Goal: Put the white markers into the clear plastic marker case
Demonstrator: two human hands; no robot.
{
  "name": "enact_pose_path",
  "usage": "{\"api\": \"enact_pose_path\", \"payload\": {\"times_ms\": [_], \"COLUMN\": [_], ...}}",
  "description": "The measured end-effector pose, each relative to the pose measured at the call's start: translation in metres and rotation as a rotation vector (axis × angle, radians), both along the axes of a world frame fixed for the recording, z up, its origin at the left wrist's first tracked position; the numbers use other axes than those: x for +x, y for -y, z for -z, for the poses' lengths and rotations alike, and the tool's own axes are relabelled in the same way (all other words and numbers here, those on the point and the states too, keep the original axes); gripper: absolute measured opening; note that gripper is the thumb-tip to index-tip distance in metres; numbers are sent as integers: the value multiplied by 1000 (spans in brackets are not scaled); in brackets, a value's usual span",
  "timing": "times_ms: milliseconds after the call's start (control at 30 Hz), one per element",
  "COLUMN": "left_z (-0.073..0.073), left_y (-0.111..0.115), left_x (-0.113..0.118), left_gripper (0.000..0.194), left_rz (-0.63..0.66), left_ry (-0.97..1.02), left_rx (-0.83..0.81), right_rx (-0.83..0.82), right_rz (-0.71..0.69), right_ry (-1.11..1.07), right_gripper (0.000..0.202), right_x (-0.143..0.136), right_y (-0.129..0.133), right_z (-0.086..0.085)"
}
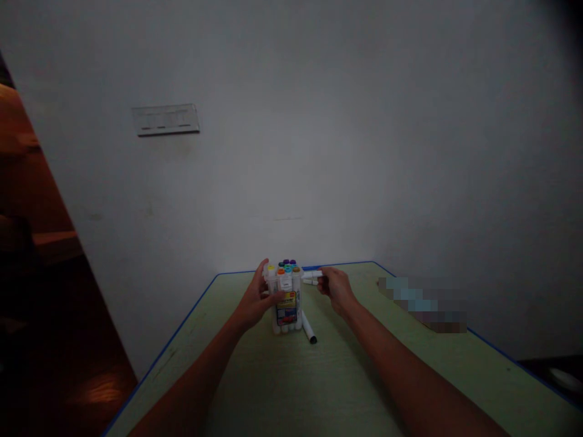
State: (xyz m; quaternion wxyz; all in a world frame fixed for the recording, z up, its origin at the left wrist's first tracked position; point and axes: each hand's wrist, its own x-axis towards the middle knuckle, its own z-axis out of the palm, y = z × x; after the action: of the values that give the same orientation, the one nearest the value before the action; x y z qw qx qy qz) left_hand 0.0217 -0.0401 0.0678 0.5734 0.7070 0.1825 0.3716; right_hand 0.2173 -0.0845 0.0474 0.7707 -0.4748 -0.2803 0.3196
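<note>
Clear plastic marker box (286, 300), smooth white plastic marker (312, 275), pale green counter (282, 388) with smooth wood-look top, dull matt grey wall (319, 152)

Dim, slightly soft; top right corner blackened

caps (288, 269) by left hand (255, 300) coloured yellow, orange, purple, blue; label (286, 309) printed yellow, black, red; marker (312, 275) in right hand (337, 289) coloured white; green table (300, 388) beneath hands edged blue.
</note>
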Motion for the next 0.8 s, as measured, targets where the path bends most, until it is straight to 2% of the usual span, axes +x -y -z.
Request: {"api": "enact_pose_path", "payload": {"times_ms": [167, 800], "left_z": [-1, -4], "left_y": [-1, -1], "left_x": [-2, -4], "left_gripper": [92, 98], "left_rz": [35, 48], "left_ry": [30, 8], "left_rx": [5, -18], "right_rx": [-4, -6], "right_rz": [1, -2], "right_ry": [1, -7], "right_gripper": [10, 10], "right_x": [-1, 1], "right_y": [1, -2], "right_z": [-1, 3]}}
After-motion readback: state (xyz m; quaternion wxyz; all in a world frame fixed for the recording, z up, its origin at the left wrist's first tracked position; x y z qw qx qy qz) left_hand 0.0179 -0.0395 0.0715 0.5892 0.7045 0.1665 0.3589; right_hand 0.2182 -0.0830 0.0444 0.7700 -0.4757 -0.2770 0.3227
